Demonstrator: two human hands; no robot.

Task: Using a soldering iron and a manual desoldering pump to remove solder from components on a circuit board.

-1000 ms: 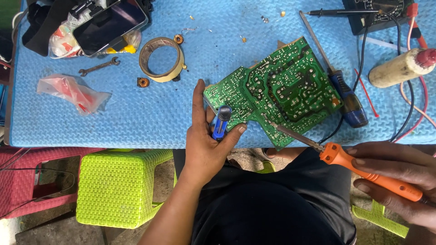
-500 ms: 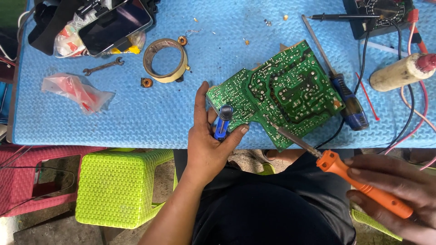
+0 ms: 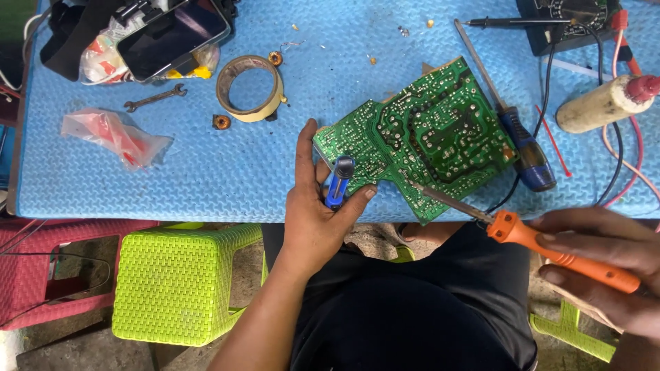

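underneath—green circuit board (image 3: 426, 137), solder-side up; hands gripping blue tool (image 3: 338, 184), orange soldering iron (image 3: 560, 253)

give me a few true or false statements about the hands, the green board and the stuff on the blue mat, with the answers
1. The right hand holds an orange-handled soldering iron whose tip reaches the green circuit board. True.
2. The left hand is empty. False: it holds a small blue and grey tool at the board's edge.
3. The circuit board lies on the green stool. False: it lies on the blue mat; the stool stands below.
4. A small wrench lies on the mat beside a roll of tape. True.
5. The blue-handled screwdriver is in the right hand. False: it lies on the mat by the board.
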